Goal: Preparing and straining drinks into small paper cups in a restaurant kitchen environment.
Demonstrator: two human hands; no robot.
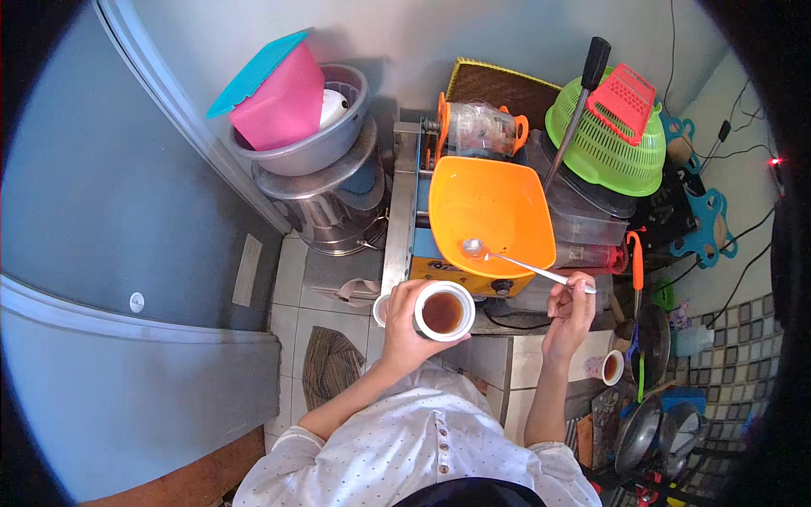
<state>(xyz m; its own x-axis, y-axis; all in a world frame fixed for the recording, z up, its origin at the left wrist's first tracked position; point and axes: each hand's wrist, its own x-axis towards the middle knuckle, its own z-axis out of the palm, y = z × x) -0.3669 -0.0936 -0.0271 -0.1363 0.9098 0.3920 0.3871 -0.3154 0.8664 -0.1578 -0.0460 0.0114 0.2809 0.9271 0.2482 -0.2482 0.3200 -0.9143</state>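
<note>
My left hand [408,333] is wrapped around a white-rimmed cup [469,310] of reddish-brown liquid, held upright in front of my chest. To the right, my right hand [572,317] grips the handle end of a metal spoon [529,264] between thumb and fingers. The spoon's bowl points left, over the front part of an orange plastic basin [494,203]; whether it touches the basin cannot be told. Small dark specks show inside the basin. It rests on top of a yellow and blue machine [466,272].
Another cup of brown liquid [605,367] stands at right, near hanging pans [635,434]. Behind are a green colander [611,142] and a red grater [624,101]. At left a grey basin [298,155] with a pink container [279,95] sits on a steel pot [323,209].
</note>
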